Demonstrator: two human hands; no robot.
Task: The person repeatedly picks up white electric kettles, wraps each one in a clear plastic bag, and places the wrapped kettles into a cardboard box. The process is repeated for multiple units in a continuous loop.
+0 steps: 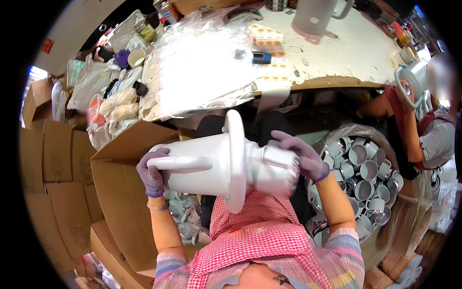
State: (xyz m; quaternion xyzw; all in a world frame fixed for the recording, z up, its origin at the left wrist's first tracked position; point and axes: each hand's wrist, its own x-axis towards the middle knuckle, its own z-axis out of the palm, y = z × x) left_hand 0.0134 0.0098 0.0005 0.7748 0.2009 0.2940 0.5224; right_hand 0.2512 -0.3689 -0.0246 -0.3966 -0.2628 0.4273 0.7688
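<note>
A large pale grey jug [197,149] lies sideways above my lap, its base toward the left. My gloved left hand [153,172] is closed around its lower end and side handle [185,163]. Across the shoulder of the jug stands a big oval carrying loop [236,161]. At the right end sits a shiny, cup-shaped cap [275,171], smeared by motion. My gloved right hand [308,156] curls over the cap's outer end, fingers bent around it; its fingertips are partly hidden behind the cap.
To the right, a plastic-lined container [358,130] holds several grey handled cups [365,169]. An open cardboard box [118,192] stands at left, with wrapped grey parts [185,212] beside it. Ahead, the white table [351,62] bears plastic sheets [202,62] and another jug [313,17]. A co-worker [428,130] sits far right.
</note>
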